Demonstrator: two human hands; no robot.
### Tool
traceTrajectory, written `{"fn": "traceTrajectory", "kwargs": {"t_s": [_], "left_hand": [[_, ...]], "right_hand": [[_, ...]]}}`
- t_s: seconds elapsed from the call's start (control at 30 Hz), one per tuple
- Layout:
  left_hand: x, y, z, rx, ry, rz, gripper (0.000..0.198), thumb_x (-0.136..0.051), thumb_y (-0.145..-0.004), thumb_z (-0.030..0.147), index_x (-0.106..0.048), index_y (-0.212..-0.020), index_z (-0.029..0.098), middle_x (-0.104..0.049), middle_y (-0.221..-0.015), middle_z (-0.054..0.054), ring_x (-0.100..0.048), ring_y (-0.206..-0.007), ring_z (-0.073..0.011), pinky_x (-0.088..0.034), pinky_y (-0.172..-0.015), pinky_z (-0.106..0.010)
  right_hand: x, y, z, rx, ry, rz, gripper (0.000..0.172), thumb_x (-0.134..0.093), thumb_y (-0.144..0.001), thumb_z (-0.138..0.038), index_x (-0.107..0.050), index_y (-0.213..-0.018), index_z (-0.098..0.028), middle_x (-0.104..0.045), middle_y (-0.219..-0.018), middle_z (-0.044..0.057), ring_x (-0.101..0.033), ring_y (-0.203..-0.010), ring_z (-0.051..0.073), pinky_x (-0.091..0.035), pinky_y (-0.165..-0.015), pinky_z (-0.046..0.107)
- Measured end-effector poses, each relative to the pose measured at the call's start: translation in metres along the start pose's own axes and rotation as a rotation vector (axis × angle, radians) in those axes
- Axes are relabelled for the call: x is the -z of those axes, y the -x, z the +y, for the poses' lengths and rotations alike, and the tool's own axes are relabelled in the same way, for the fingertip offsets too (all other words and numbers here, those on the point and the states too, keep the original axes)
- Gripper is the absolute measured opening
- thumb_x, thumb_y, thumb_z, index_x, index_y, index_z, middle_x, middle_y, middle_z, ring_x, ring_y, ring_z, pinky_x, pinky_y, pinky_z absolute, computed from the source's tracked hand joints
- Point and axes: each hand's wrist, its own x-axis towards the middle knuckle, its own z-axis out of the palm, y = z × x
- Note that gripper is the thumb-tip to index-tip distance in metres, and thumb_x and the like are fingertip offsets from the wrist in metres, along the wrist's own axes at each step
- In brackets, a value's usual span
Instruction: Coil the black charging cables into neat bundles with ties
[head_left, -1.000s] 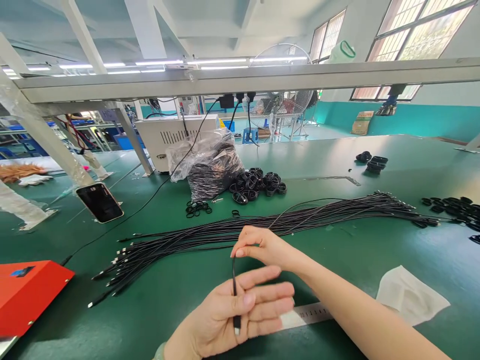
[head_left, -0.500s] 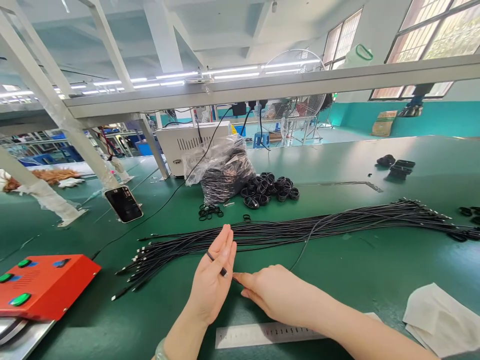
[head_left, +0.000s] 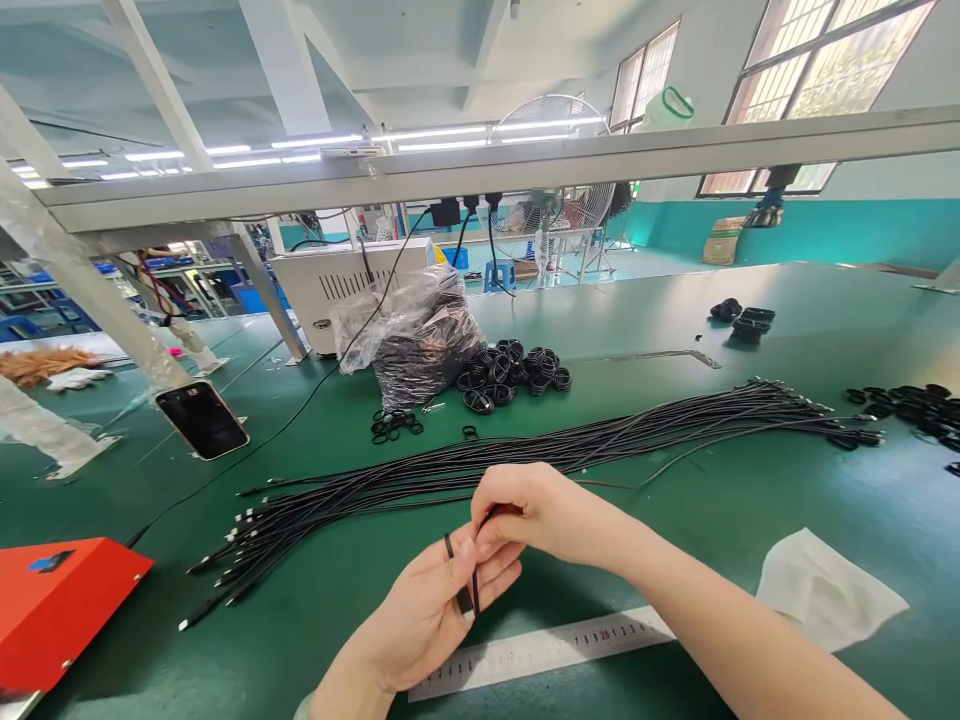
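A short length of black cable [head_left: 472, 590] runs through the fingers of my left hand [head_left: 427, 620], with a small plug end showing near the fingertips. My right hand [head_left: 532, 510] sits just above, its fingers pinched on the upper part of that cable, which they mostly hide. Behind both hands, a long bundle of thin black cables [head_left: 525, 470] with metal-tipped plugs lies across the green workbench [head_left: 315, 640], close to my right hand but apart from it. A steel ruler [head_left: 540, 650] lies under my hands.
A red box [head_left: 60, 600] sits at the left, with a phone [head_left: 202, 420] beyond it. Farther back are a plastic bag of black parts [head_left: 420, 340], a pile of black cable coils [head_left: 510, 372], and a white machine [head_left: 337, 290]. White cloth [head_left: 825, 590] lies at the right.
My hands have come together, and my right hand now pinches the cable held in my left hand. The left hand has turned over from its upright pose half a second ago.
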Motion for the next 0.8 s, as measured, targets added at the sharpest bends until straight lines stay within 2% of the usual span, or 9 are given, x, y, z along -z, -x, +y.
{"fn": "traceTrajectory", "kwargs": {"t_s": [0.1,0.17,0.3,0.43,0.47,0.53,0.63,0.73,0.8], "left_hand": [[0.003,-0.001,-0.005,0.097,-0.018,-0.084,0.034,-0.051,-0.093,0.024,-0.061,-0.124,0.016,-0.050,-0.143,-0.015,-0.036,-0.138,-0.0301,-0.017,-0.117,-0.051],[0.002,-0.002,-0.006,0.141,-0.033,-0.102,0.036,-0.052,-0.092,0.023,-0.059,-0.126,0.015,-0.046,-0.145,-0.016,-0.037,-0.137,-0.0314,-0.020,-0.116,-0.051],[-0.004,0.001,-0.003,0.183,-0.035,-0.087,0.035,-0.051,-0.092,0.022,-0.061,-0.125,0.013,-0.053,-0.139,-0.019,-0.047,-0.130,-0.0333,-0.036,-0.108,-0.051],[-0.004,0.007,0.003,0.237,-0.003,-0.052,0.030,-0.044,-0.096,0.023,-0.071,-0.104,0.012,-0.070,-0.117,-0.019,-0.065,-0.109,-0.0311,-0.051,-0.093,-0.045],[-0.003,0.009,0.005,0.229,0.020,-0.045,0.032,-0.042,-0.097,0.024,-0.072,-0.102,0.013,-0.072,-0.112,-0.018,-0.067,-0.105,-0.0297,-0.053,-0.090,-0.042],[0.001,0.010,0.009,0.158,0.069,-0.041,0.034,-0.038,-0.098,0.022,-0.070,-0.110,0.017,-0.071,-0.116,-0.015,-0.067,-0.106,-0.0279,-0.056,-0.086,-0.038],[0.006,0.008,0.019,0.016,0.099,-0.040,0.041,-0.036,-0.096,0.015,-0.056,-0.131,0.019,-0.055,-0.139,-0.012,-0.051,-0.127,-0.0283,-0.052,-0.094,-0.038],[0.011,0.004,0.028,-0.113,0.079,0.012,0.048,-0.036,-0.091,0.010,-0.048,-0.137,0.014,-0.044,-0.148,-0.011,-0.033,-0.139,-0.0276,-0.038,-0.109,-0.038],[0.015,0.001,0.032,-0.188,0.052,0.084,0.050,-0.038,-0.089,0.009,-0.048,-0.137,0.013,-0.043,-0.149,-0.010,-0.029,-0.141,-0.0272,-0.028,-0.115,-0.040]], "right_hand": [[0.000,-0.002,0.007,0.034,-0.076,-0.022,0.014,-0.060,-0.080,-0.007,-0.067,-0.078,-0.019,-0.062,-0.078,-0.001,-0.059,-0.073,0.012,-0.046,-0.065,0.020],[-0.003,-0.004,0.010,0.073,-0.085,-0.003,0.013,-0.062,-0.080,-0.008,-0.069,-0.076,-0.019,-0.062,-0.076,-0.001,-0.059,-0.073,0.012,-0.046,-0.065,0.020],[-0.010,-0.007,0.014,0.051,-0.181,0.065,0.009,-0.067,-0.079,-0.014,-0.071,-0.074,-0.019,-0.064,-0.075,0.000,-0.060,-0.073,0.013,-0.047,-0.066,0.022],[-0.026,-0.012,0.020,-0.074,-0.337,0.094,0.007,-0.072,-0.076,-0.023,-0.071,-0.071,-0.018,-0.065,-0.072,0.000,-0.061,-0.070,0.014,-0.048,-0.063,0.023],[-0.032,-0.013,0.022,-0.104,-0.371,0.098,0.009,-0.069,-0.078,-0.024,-0.070,-0.073,-0.017,-0.066,-0.073,0.000,-0.061,-0.071,0.014,-0.048,-0.064,0.023],[-0.047,-0.014,0.022,-0.167,-0.379,0.094,0.011,-0.059,-0.085,-0.021,-0.069,-0.084,-0.017,-0.069,-0.082,0.001,-0.064,-0.077,0.014,-0.050,-0.068,0.024],[-0.065,-0.011,0.016,-0.233,-0.291,0.056,0.022,-0.048,-0.088,-0.010,-0.066,-0.099,-0.018,-0.071,-0.094,0.004,-0.066,-0.082,0.015,-0.048,-0.068,0.023],[-0.069,-0.002,0.001,-0.279,-0.127,-0.007,0.021,-0.046,-0.090,-0.013,-0.066,-0.093,-0.017,-0.071,-0.079,0.006,-0.066,-0.068,0.016,-0.043,-0.057,0.024],[-0.066,0.004,-0.013,-0.303,0.124,-0.095,0.020,-0.045,-0.093,-0.021,-0.065,-0.093,-0.017,-0.069,-0.068,0.005,-0.063,-0.057,0.017,-0.036,-0.050,0.024]]}}
